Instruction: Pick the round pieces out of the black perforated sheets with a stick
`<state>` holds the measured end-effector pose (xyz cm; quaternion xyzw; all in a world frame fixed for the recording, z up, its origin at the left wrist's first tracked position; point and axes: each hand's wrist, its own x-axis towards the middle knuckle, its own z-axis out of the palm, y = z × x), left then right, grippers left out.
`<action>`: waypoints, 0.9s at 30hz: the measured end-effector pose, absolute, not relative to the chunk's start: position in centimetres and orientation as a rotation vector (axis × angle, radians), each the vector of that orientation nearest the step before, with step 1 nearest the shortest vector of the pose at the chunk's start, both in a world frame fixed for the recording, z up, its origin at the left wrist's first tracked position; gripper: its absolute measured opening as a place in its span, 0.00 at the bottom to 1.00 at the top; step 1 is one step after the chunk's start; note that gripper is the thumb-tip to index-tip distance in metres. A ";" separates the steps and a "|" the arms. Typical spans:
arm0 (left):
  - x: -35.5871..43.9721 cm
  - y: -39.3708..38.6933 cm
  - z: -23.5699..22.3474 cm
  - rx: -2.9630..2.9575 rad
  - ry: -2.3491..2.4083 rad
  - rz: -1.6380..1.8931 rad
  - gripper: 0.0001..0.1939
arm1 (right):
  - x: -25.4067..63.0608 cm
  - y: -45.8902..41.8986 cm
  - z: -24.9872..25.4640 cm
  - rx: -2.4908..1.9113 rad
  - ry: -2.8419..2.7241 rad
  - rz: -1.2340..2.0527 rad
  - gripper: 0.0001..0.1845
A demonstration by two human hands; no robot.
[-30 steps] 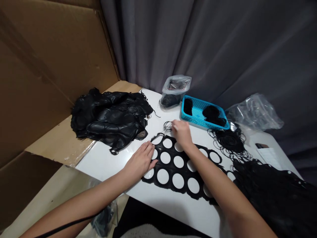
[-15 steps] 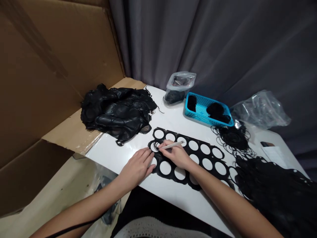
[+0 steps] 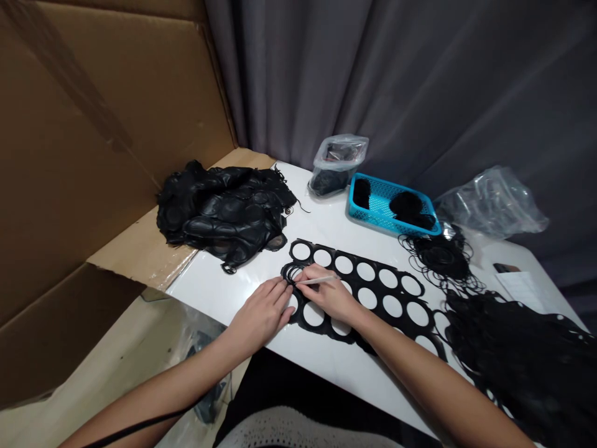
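Thin black rings [image 3: 293, 272] on the left end of a perforated black sheet [image 3: 379, 289], mid-frame on a white table [image 3: 321, 373]; right hand [image 3: 329, 297] pinched shut on a slim white pick [image 3: 318, 280] at the rings; left hand [image 3: 259, 317] open just beside the sheet, fingers [image 3: 278, 297] slightly spread, holding nothing.

Grey curtain [image 3: 396, 81] behind, cardboard panel [image 3: 107, 106] left, white tabletop [image 3: 326, 386].
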<state>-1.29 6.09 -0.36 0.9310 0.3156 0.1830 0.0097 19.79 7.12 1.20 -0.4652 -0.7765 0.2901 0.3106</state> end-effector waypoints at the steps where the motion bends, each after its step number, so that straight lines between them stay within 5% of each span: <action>1: -1.3 6.1 -0.5 2.912 0.983 0.571 0.17 | 19.7 6.9 1.1 -1.198 -2.121 0.697 0.07; 6: -1.3 6.2 -0.9 2.942 0.963 0.607 0.17 | 19.3 6.9 0.5 -1.055 -2.499 0.226 0.09; 12: -1.5 6.3 -0.6 2.948 0.909 0.646 0.17 | 24.0 11.8 1.0 -1.684 -1.982 -0.005 0.07; 22: 1.1 5.9 0.5 2.877 0.831 0.628 0.18 | 24.7 5.2 2.3 -1.499 -1.815 0.787 0.09; 27: 2.1 5.3 -0.4 2.884 0.790 0.578 0.20 | 23.3 3.9 1.4 -1.452 -1.779 0.865 0.08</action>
